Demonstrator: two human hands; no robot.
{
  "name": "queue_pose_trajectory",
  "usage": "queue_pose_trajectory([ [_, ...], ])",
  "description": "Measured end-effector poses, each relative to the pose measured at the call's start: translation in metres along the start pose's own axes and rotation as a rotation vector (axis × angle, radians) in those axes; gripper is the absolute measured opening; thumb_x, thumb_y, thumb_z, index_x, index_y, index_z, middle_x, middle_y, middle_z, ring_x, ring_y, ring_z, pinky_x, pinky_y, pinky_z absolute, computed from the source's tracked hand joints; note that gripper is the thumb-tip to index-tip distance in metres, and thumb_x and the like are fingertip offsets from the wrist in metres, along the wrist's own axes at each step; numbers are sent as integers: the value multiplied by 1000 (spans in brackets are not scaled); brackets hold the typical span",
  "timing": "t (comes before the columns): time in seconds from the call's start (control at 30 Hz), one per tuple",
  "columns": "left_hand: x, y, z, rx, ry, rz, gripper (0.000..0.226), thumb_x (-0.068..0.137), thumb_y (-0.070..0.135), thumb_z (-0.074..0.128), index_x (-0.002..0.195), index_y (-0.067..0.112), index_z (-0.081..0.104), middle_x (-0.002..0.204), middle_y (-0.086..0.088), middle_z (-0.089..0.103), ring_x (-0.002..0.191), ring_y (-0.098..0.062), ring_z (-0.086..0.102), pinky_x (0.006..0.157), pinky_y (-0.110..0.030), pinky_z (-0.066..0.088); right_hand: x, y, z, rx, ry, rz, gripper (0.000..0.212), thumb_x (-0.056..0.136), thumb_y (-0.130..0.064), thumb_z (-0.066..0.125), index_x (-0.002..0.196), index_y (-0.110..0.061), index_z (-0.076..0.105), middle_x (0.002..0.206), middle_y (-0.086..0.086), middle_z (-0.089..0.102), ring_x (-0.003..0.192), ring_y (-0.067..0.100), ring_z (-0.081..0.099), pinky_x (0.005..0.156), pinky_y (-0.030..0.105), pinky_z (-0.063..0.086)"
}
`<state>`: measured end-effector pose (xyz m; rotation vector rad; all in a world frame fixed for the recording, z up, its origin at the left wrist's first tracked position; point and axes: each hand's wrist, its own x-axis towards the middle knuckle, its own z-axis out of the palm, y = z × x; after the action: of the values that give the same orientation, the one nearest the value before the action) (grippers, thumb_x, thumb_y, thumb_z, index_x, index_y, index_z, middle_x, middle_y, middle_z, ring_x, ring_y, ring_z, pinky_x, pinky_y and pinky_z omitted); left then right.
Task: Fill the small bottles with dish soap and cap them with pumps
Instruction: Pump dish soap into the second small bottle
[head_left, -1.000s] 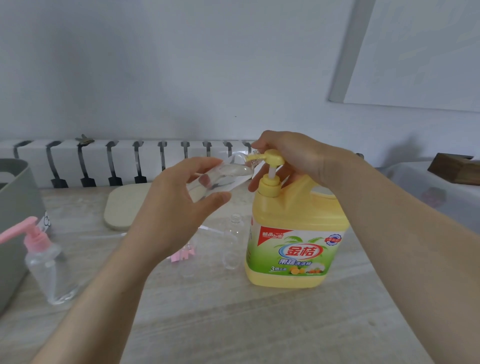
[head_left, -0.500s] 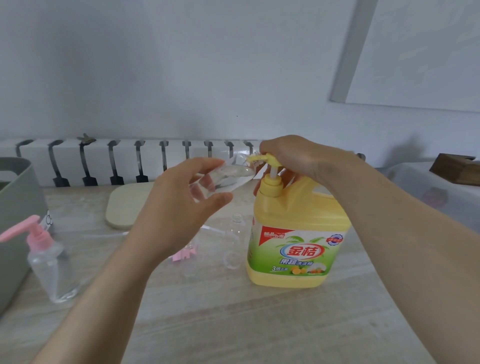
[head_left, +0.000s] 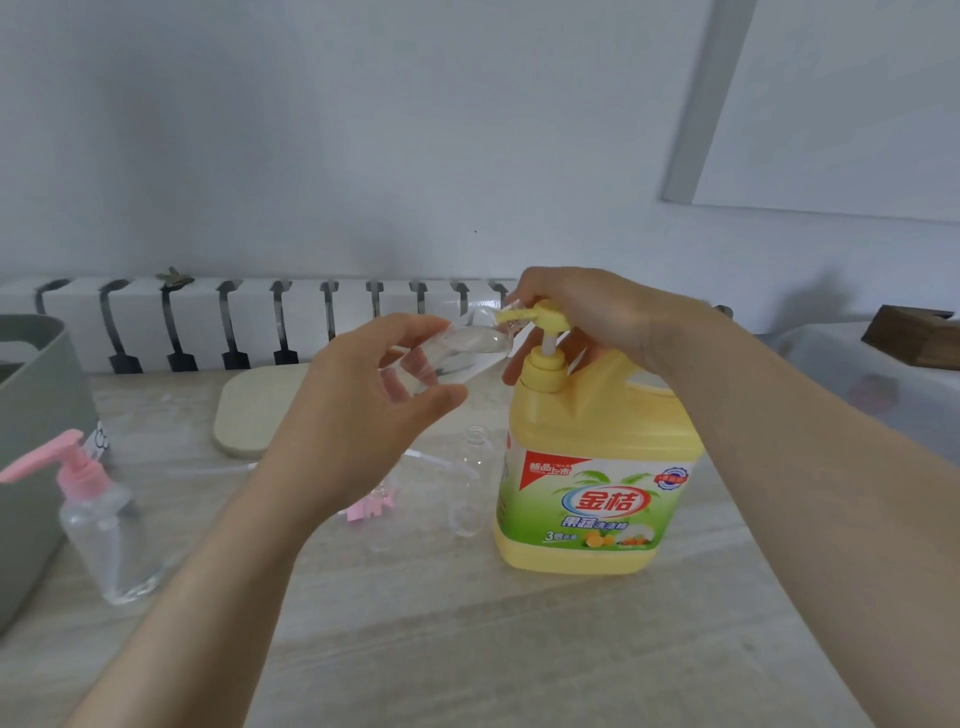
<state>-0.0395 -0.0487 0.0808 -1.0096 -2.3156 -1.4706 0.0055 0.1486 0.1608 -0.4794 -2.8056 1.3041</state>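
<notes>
A big yellow dish soap jug (head_left: 597, 467) stands on the table at centre right. My right hand (head_left: 582, 312) lies curled over its yellow pump head (head_left: 540, 314). My left hand (head_left: 363, 410) grips a small clear bottle (head_left: 447, 348), tilted almost flat, with its mouth at the pump's nozzle. Another small clear bottle (head_left: 470, 483) stands uncapped just left of the jug. A capped small bottle with a pink pump (head_left: 98, 519) stands at the far left. A loose pink pump (head_left: 371, 506) lies behind my left wrist, partly hidden.
A grey-green bin (head_left: 31, 441) fills the left edge. A pale rounded board (head_left: 254, 405) lies behind my left hand near the white slotted rack (head_left: 249, 322). A clear plastic box (head_left: 872, 384) and a dark wooden block (head_left: 914, 338) sit at the right.
The pump head and my right hand sank slightly, then rose again. My left hand keeps the small bottle at the nozzle; little else differs.
</notes>
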Motion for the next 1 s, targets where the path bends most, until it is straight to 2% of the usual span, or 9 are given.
queue_pose_trajectory([
  [0.1, 0, 1, 0, -3, 1, 0, 43, 79, 33, 76, 117, 42, 59, 92, 14, 68, 88, -3, 57, 64, 4, 36, 1, -1, -2, 58, -3, -21, 47, 84, -48, 50, 109, -13, 68, 104, 21, 71, 82, 31, 64, 86, 44, 52],
  [0.23, 0, 2, 0, -10, 3, 0, 43, 79, 33, 76, 117, 43, 59, 93, 14, 68, 89, -3, 56, 65, 4, 36, 0, -2, -4, 101, -13, -14, 49, 83, -51, 51, 110, -13, 65, 105, 23, 70, 86, 33, 65, 95, 51, 49],
  [0.4, 0, 2, 1, -12, 1, 1, 43, 79, 33, 75, 116, 45, 58, 91, 15, 68, 89, -4, 57, 64, 3, 37, 1, -1, -2, 73, 10, -16, 45, 87, -46, 48, 109, -12, 66, 102, 21, 71, 81, 31, 63, 90, 48, 52],
  [0.57, 0, 2, 0, -13, 0, 0, 43, 79, 34, 75, 117, 45, 58, 91, 15, 68, 88, -5, 57, 61, 2, 38, 1, -2, 1, 25, 23, -21, 38, 91, -38, 45, 94, -11, 73, 100, 20, 72, 80, 30, 63, 88, 45, 53],
  [0.67, 0, 2, 0, -17, -4, 4, 43, 79, 33, 75, 117, 45, 57, 92, 14, 68, 89, -5, 56, 63, 2, 38, 2, -2, 2, 3, 47, -17, 38, 91, -34, 45, 76, -14, 73, 95, 18, 72, 71, 27, 62, 69, 34, 55],
  [0.73, 0, 1, 0, -20, -3, 7, 43, 79, 33, 75, 118, 44, 58, 91, 14, 68, 89, -5, 56, 63, 1, 38, 2, -2, 2, -5, 69, -8, 36, 91, -32, 45, 70, -15, 69, 86, 15, 74, 62, 25, 60, 54, 24, 50],
  [0.83, 0, 0, 0, -5, -2, 12, 44, 79, 34, 75, 119, 44, 58, 91, 16, 68, 90, -3, 55, 63, 2, 37, 2, -2, 2, -33, 104, 3, 33, 91, -29, 45, 67, -12, 61, 53, 1, 66, 50, 19, 55, 40, 16, 43],
  [0.93, 0, 0, 0, -7, -2, 10, 43, 79, 34, 75, 118, 45, 58, 91, 16, 68, 92, -5, 54, 63, 3, 37, 3, -3, 2, -63, 128, 12, 36, 93, -27, 44, 62, -12, 52, 38, -5, 55, 47, 15, 50, 37, 13, 38],
  [1.0, -1, 1, 0, -5, -2, 8, 43, 79, 34, 75, 116, 46, 58, 91, 15, 68, 91, -5, 55, 63, 3, 37, 2, -4, 3, -90, 134, 15, 38, 94, -27, 43, 59, -12, 49, 38, -6, 54, 51, 16, 48, 44, 19, 38],
])
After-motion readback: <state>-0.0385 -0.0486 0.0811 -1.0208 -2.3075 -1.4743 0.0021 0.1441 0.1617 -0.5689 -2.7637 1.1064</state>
